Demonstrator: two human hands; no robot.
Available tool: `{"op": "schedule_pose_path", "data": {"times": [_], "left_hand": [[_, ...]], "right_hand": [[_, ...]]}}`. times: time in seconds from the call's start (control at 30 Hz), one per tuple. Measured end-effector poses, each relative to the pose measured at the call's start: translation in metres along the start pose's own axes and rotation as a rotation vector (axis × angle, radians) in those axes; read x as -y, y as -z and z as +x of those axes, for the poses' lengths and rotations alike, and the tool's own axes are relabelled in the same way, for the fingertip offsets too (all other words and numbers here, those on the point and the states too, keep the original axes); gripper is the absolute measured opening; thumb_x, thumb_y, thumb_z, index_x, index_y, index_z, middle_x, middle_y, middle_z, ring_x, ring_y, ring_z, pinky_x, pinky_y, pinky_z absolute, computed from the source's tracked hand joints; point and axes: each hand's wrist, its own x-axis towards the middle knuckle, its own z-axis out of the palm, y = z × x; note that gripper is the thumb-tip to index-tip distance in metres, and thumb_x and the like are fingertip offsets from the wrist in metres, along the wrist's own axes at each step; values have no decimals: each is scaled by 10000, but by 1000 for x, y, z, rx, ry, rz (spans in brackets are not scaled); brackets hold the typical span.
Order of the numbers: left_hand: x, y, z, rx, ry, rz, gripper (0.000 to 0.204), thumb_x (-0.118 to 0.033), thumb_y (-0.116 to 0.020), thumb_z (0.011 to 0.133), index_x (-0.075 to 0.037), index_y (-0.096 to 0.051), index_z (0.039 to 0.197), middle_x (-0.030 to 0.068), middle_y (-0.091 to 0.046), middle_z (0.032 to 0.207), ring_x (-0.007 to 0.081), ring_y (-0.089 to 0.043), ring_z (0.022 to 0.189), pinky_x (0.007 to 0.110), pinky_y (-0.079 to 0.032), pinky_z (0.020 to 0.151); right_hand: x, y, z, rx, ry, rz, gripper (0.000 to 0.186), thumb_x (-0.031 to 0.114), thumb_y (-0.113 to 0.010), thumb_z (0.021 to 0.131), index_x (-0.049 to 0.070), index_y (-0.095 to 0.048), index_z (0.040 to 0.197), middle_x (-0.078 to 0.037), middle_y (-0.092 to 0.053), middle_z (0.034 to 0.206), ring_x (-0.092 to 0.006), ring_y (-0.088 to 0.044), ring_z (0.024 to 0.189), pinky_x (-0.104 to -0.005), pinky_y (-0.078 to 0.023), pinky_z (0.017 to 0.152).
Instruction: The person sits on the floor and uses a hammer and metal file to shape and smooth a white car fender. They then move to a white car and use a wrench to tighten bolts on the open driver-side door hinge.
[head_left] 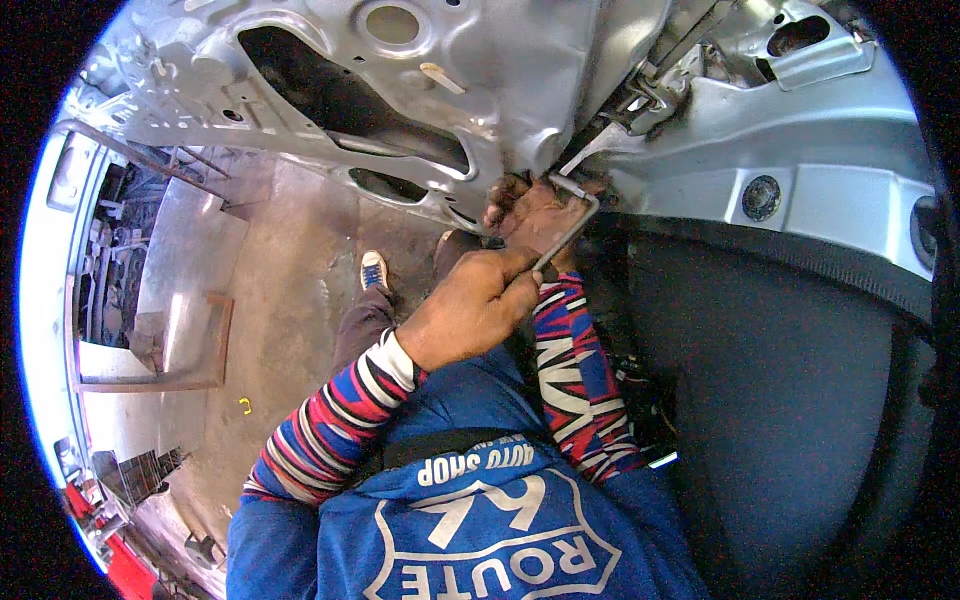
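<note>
A bent metal wrench (570, 240) runs up to the joint between the silver door panel (300, 120) and the car body. Its lower end sits in the closed fingers of my left hand (470, 305). My right hand (540, 220) is farther up, behind the wrench and close to its bent head. The fingers of that hand curl at the door's lower corner, and what they grip is hidden. Striped sleeves cover both my forearms.
The silver body panel (810, 190) and a dark inner panel (770, 400) rise close on my right. The concrete floor (290, 270) shows at left, with a small yellow piece (245, 406) on it. A wooden frame (220, 340) stands farther left.
</note>
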Motion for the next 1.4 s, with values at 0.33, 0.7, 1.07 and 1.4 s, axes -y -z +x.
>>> {"op": "schedule_pose_path", "data": {"times": [0.33, 0.7, 1.07, 1.4], "left_hand": [[0, -19, 15, -191, 28, 221, 263, -214, -532, 900, 27, -632, 934, 284, -634, 800, 473, -633, 798, 539, -504, 740], [8, 18, 12, -15, -10, 221, 242, -212, -543, 911, 1, -631, 983, 297, -639, 860, 471, -620, 830, 517, -499, 745], [21, 36, 8, 54, -36, 31, 256, -179, -514, 945, 46, -623, 1001, 235, -614, 791, 311, -599, 740, 401, -474, 724], [6, -7, 5, -192, 30, 130, 227, -160, -554, 878, 49, -621, 939, 310, -625, 837, 494, -611, 831, 546, -487, 758]], "right_hand": [[-12, 18, 8, -136, 10, -199, 484, 421, -566, 870, -35, -617, 1025, -134, -663, 837, -238, -632, 709, -360, -529, 663], [-15, -15, 3, -398, 251, -707, 246, 267, -657, 857, 36, -640, 774, -85, -665, 746, -161, -609, 638, -285, -489, 543], [17, -19, -24, -117, 150, -411, 451, 331, -648, 856, 84, -562, 1223, -125, -609, 1037, -213, -566, 763, -342, -474, 687], [22, -27, -19, 76, -65, 157, 555, 597, -434, 932, 99, -591, 1122, -41, -510, 796, -165, -407, 601, -310, -348, 532]]}}
